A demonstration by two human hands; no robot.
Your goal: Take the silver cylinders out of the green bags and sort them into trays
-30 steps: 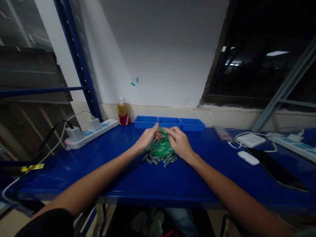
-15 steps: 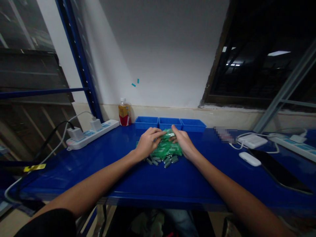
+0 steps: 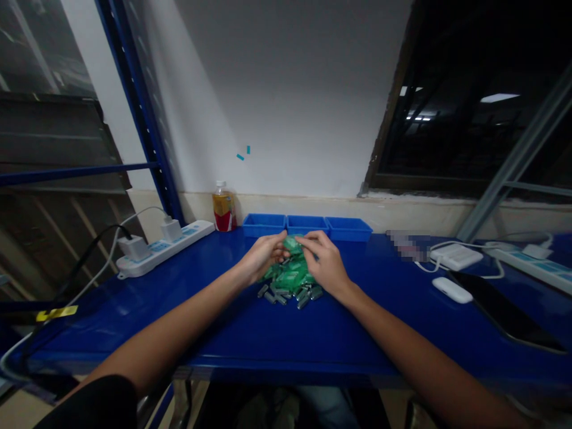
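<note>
A heap of crumpled green see-through plastic lies on the blue table, and I cannot tell whether it is one bag or several. Short silvery metal cylinders are strewn along its near edge. Just above the heap, both hands pinch a green plastic bag. My left hand grips it from the left with curled fingers. From the right, my right hand has its thumb and fingers closed on the same plastic. What the bag contains there is too blurred to make out.
Three blue trays stand in a row against the wall behind the hands. A drink bottle and a power strip are at the left. On the right lie a white case, a black phone and cables.
The hands have turned and drawn closer around the green plastic, which now sits pinched between them. My right thumb, raised before, has come down. More metal cylinders show at the heap's left edge.
</note>
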